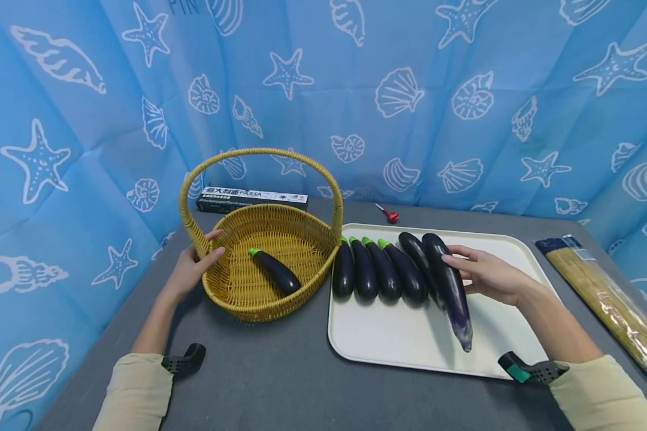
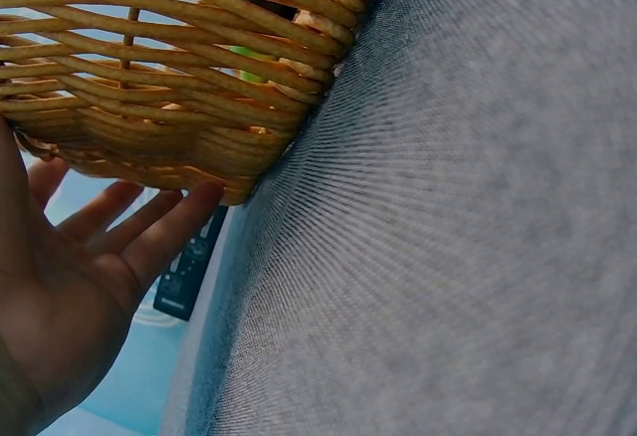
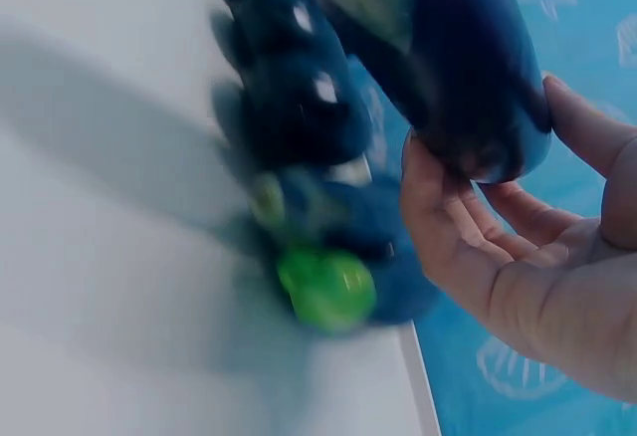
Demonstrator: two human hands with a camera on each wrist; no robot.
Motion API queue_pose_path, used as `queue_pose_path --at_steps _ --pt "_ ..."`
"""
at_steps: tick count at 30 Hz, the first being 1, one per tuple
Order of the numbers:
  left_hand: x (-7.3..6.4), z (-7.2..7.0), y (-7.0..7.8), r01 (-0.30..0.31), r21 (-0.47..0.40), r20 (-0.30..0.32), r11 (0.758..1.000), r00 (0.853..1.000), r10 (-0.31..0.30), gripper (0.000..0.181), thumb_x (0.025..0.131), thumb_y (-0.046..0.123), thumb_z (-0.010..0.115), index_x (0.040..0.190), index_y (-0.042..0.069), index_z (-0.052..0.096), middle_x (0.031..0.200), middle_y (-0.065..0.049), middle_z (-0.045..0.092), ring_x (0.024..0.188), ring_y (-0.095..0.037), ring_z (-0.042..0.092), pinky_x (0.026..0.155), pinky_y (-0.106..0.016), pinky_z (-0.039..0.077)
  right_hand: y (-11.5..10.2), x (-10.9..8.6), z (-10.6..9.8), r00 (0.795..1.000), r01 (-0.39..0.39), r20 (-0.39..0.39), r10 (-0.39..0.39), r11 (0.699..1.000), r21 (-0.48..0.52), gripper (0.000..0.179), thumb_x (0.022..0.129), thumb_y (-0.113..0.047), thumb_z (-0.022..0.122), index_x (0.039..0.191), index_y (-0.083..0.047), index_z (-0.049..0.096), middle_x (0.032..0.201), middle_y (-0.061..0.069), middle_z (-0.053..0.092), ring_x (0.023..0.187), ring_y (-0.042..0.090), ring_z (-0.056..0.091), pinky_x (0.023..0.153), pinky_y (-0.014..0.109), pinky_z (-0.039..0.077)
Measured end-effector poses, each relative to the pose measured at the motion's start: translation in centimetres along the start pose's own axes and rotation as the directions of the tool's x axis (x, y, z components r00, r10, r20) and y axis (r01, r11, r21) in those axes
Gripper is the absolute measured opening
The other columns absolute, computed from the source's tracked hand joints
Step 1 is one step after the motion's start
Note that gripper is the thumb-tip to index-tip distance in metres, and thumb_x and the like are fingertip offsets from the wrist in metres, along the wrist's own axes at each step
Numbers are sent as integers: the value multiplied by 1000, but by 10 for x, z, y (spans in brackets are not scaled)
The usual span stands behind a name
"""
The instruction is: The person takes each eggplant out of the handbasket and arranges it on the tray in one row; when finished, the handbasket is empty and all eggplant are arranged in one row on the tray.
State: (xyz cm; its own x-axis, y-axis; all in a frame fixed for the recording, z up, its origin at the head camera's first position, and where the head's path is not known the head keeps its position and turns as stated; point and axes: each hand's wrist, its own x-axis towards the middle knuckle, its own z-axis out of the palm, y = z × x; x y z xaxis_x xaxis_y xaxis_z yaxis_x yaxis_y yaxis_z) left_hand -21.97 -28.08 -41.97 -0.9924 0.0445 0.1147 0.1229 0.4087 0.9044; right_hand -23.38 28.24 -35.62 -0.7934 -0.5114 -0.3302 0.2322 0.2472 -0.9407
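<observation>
My right hand grips a long dark eggplant between thumb and fingers, its pale-tipped end pointing toward me above the white tray. Several shorter eggplants with green caps lie side by side on the tray, beside another long dark eggplant partly behind the held one. At the left, my left hand holds the side of a yellow wicker basket with a tall handle, thumb over the rim and fingers against the outside. One green-capped eggplant lies inside the basket.
Behind the basket stands a dark pasta box. A red lollipop lies beyond the tray. To the tray's right is a clear packet of noodles. A blue seashell curtain hangs along the table's back and sides.
</observation>
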Motion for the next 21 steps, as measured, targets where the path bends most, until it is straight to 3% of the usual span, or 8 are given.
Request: queue_pose_path --at_steps 5,14,17,21 --pt "0 0 1 5 -6 0 1000 1000 -5 60 98 32 53 151 12 30 145 -28 33 124 -40 41 97 -53 36 7 -5 -26 997 -18 -71 19 1000 16 49 104 -27 42 142 -3 25 111 -1 62 100 16 62 84 43 49" --pt "0 -1 1 18 -3 1 1000 1000 -18 61 98 33 53 151 14 29 145 -27 33 124 -39 42 97 -53 37 14 -1 -57 987 -73 -152 60 994 -79 70 103 -31 43 150 3 3 109 -9 55 96 11 61 84 42 49" --pt "0 -1 1 19 -1 1 1000 1000 -19 61 98 33 54 151 14 29 145 -27 32 124 -40 42 97 -53 37 15 4 -61 982 -101 -170 78 986 -131 74 103 -34 43 150 3 0 120 1 51 99 12 58 86 44 48" --pt "-1 0 1 15 7 0 1000 1000 -15 61 98 33 53 151 14 29 144 -27 34 122 -39 44 96 -51 38 18 13 -63 978 -135 -183 100 972 -192 79 101 -39 45 150 6 0 140 27 32 119 33 46 89 47 47"
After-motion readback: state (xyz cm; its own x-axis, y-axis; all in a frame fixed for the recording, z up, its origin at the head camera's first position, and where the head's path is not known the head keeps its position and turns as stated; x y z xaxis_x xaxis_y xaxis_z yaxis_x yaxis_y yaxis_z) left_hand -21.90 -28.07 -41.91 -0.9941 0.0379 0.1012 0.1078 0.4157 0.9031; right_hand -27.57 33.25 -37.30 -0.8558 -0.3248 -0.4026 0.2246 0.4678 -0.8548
